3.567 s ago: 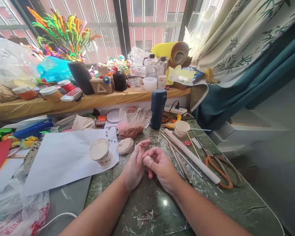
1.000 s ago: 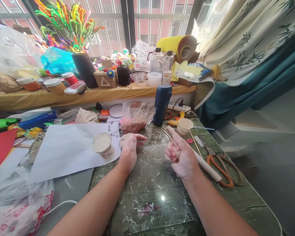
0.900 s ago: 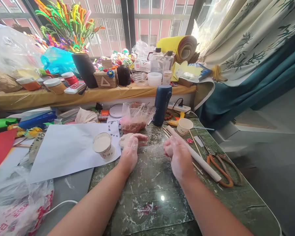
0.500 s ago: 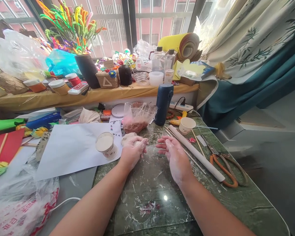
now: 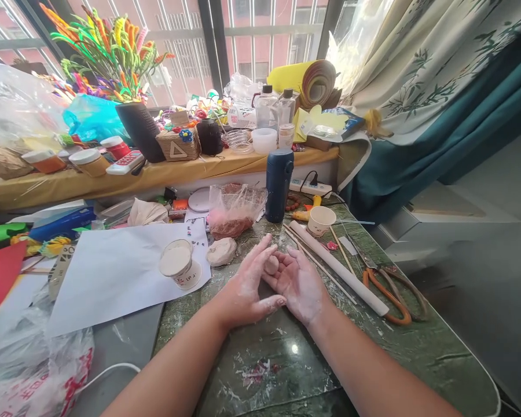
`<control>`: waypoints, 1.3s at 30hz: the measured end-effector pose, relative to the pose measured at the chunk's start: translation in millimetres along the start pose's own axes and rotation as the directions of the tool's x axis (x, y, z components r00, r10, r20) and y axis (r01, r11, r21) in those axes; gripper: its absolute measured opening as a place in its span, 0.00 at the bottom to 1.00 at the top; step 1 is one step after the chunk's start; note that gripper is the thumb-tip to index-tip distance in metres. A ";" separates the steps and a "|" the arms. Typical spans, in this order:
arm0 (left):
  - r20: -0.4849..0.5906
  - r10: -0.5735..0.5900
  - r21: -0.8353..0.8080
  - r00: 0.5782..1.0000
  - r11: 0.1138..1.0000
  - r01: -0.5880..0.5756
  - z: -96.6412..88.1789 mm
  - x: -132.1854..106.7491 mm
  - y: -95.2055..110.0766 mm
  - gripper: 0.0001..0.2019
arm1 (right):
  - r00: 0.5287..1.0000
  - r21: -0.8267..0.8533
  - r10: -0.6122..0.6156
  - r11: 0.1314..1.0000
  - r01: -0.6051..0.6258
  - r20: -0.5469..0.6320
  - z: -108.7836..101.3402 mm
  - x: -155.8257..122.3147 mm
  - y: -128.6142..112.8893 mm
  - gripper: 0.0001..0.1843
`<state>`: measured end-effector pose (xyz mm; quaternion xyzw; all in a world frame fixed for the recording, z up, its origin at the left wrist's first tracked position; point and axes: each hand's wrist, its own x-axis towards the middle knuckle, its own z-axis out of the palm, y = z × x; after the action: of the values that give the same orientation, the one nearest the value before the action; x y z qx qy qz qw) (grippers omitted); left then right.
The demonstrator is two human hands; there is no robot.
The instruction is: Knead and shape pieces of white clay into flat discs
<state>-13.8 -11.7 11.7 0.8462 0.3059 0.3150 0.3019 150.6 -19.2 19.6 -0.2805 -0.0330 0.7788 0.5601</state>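
My left hand (image 5: 245, 286) and my right hand (image 5: 298, 284) meet palm to palm above the green marble table (image 5: 417, 353). A small pale dough ball (image 5: 271, 264) sits between them, pressed by both palms, with the fingers stretched out. Both hands are dusted white. A larger dough lump (image 5: 221, 251) lies on the table just beyond my left hand, apart from it. A paper cup of white powder (image 5: 178, 266) stands on a white paper sheet (image 5: 113, 272) to the left.
To the right lie a white rolling rod (image 5: 338, 271), thin sticks and orange-handled scissors (image 5: 388, 288). Behind stand a plastic bag of reddish material (image 5: 234, 211), a dark blue bottle (image 5: 279, 185) and a small paper cup (image 5: 320, 220). A cluttered shelf runs along the window.
My left hand has left the dough lump and come right to meet my right hand. A small dough ball now shows between the two palms.
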 end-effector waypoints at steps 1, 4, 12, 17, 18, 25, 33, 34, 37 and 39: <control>-0.043 0.000 -0.006 0.999 1.000 0.000 0.2 -0.2 -2.2 0.43 | 1.000 -0.009 0.007 1.000 -0.007 -0.006 -0.4 0.0 -0.5 0.13; -0.222 -0.023 -0.004 0.975 1.000 0.023 -0.5 -0.7 -9.8 0.33 | 0.999 -0.065 -0.003 0.998 0.001 -0.033 -1.7 -1.8 -1.5 0.08; -0.230 -0.042 0.030 0.972 0.998 0.050 -0.1 0.2 -12.2 0.23 | 0.997 -0.232 -0.017 0.973 0.000 -0.072 -3.9 -4.8 -11.2 0.14; -0.233 -0.005 0.018 0.972 1.000 0.010 -1.7 0.5 -8.1 0.20 | 0.989 -0.299 -0.069 0.954 0.026 -0.133 -1.8 -2.4 -4.8 0.16; -0.226 -0.004 0.028 0.974 1.000 0.010 -1.9 0.8 -6.7 0.19 | 0.987 -0.294 -0.079 0.955 0.035 -0.138 -1.1 -2.0 -1.9 0.17; -0.061 -0.031 0.221 0.998 0.974 0.044 0.1 6.0 2.4 0.39 | 0.989 -0.195 0.021 0.981 0.008 0.145 6.7 -6.7 16.9 0.16; -0.228 -0.046 0.222 0.972 0.970 0.098 -3.8 2.7 1.4 0.19 | 0.947 -0.257 0.134 0.965 -0.058 0.291 13.4 -17.8 13.1 0.26; -0.231 -0.049 0.221 0.972 0.970 0.102 -4.1 2.1 1.7 0.19 | 0.948 -0.272 0.134 0.961 -0.052 0.289 12.0 -18.0 14.3 0.26; -0.188 -0.017 0.229 0.982 0.972 0.060 -3.3 1.9 2.4 0.19 | 0.948 -0.345 0.157 0.937 -0.054 0.277 6.2 -17.4 17.1 0.25; -0.135 0.030 0.239 0.990 0.971 0.003 -2.3 2.3 2.5 0.18 | 0.949 -0.402 0.170 0.914 -0.052 0.264 2.2 -16.7 17.2 0.24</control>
<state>-13.2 -10.9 15.7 0.8547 0.3558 0.3354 0.1740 138.5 -39.8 21.9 -0.2691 -0.2538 0.8202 0.4364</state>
